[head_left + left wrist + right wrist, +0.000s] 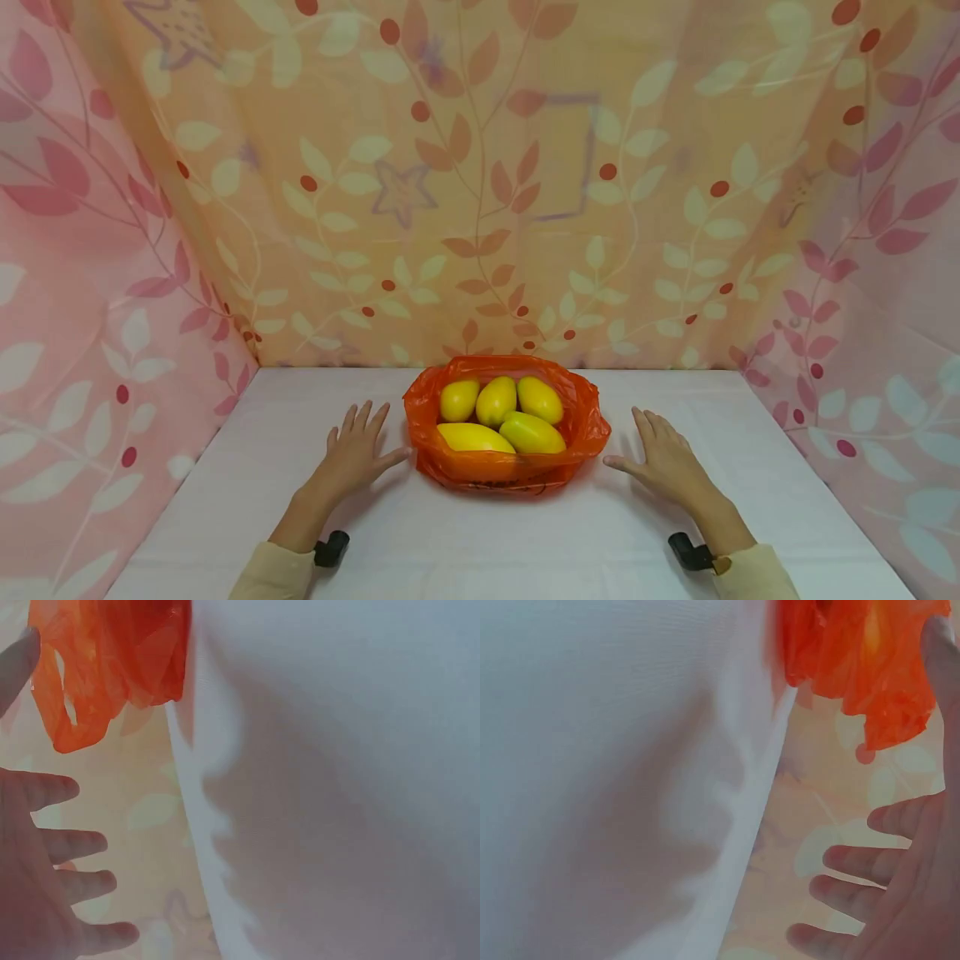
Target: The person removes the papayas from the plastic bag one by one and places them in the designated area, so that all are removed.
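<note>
An orange plastic bag sits in the middle of the white table, its mouth spread wide and upward. Several smooth yellow fruits that look like mangoes lie inside it. To the bag's left is my left hand, fingers straight and spread, the thumb pointing at the bag's side. My right hand mirrors it on the right, also with extended fingers and its thumb toward the bag. Both hands hold nothing. In the left wrist view the thumb overlaps the bag; whether they touch I cannot tell.
A white cloth covers the table. Patterned curtains with leaves stand behind it and along the left and right sides. Each wrist wears a small black camera, one on the left and one on the right.
</note>
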`<state>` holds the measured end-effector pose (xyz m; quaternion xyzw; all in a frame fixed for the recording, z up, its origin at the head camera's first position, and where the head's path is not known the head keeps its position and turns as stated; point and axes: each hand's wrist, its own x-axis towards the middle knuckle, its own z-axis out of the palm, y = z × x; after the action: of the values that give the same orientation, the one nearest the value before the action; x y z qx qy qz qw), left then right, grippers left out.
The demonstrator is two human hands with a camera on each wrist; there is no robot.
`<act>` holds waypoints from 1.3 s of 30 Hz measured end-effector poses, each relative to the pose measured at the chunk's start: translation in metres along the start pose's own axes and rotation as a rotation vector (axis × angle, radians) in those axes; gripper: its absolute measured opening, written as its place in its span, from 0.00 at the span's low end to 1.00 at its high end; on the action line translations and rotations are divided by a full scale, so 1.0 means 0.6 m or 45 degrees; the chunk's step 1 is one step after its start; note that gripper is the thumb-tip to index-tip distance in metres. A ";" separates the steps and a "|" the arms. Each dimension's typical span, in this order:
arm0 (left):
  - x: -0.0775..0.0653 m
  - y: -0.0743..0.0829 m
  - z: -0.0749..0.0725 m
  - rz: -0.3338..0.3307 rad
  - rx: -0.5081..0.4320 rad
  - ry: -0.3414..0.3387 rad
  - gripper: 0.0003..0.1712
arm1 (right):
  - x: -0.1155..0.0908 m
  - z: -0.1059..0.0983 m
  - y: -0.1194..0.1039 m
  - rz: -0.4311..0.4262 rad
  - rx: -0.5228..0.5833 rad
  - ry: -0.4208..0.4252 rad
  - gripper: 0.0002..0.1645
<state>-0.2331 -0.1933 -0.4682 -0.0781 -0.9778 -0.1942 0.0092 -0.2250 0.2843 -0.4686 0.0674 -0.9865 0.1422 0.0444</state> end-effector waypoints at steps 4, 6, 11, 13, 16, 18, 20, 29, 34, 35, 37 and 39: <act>0.004 -0.002 0.000 -0.037 -0.097 -0.076 0.55 | -0.001 -0.009 -0.004 0.003 0.063 -0.031 0.66; 0.006 -0.004 0.001 -0.045 -0.152 -0.095 0.55 | -0.001 -0.014 -0.005 0.000 0.092 -0.037 0.66; 0.012 -0.004 0.002 -0.060 -0.306 -0.126 0.56 | 0.004 -0.032 -0.009 0.002 0.159 -0.058 0.67; 0.015 -0.003 0.002 -0.066 -0.379 -0.141 0.56 | 0.006 -0.042 -0.010 0.006 0.193 -0.066 0.67; 0.019 -0.003 0.001 -0.078 -0.477 -0.157 0.56 | 0.012 -0.054 -0.011 -0.002 0.244 -0.060 0.65; 0.023 -0.004 0.002 -0.089 -0.525 -0.160 0.55 | 0.017 -0.059 -0.013 -0.017 0.258 -0.047 0.64; 0.026 -0.003 0.002 -0.107 -0.554 -0.165 0.55 | 0.021 -0.063 -0.016 -0.026 0.278 -0.043 0.63; 0.037 0.004 0.000 -0.143 -0.718 -0.215 0.56 | 0.031 -0.071 -0.033 -0.040 0.353 -0.040 0.60; 0.045 0.009 -0.005 -0.128 -0.801 -0.194 0.53 | 0.039 -0.078 -0.050 -0.041 0.373 -0.043 0.61; 0.046 0.011 -0.006 -0.118 -0.816 -0.189 0.52 | 0.041 -0.080 -0.054 -0.046 0.377 -0.043 0.61; 0.049 0.015 -0.008 -0.099 -0.857 -0.179 0.50 | 0.045 -0.083 -0.061 -0.061 0.390 -0.045 0.61; 0.052 0.020 -0.010 -0.072 -0.885 -0.176 0.49 | 0.049 -0.086 -0.068 -0.083 0.414 -0.049 0.61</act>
<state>-0.2620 -0.1798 -0.4564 -0.0624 -0.8533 -0.5099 -0.0894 -0.2446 0.2566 -0.4049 0.1084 -0.9485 0.2971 0.0186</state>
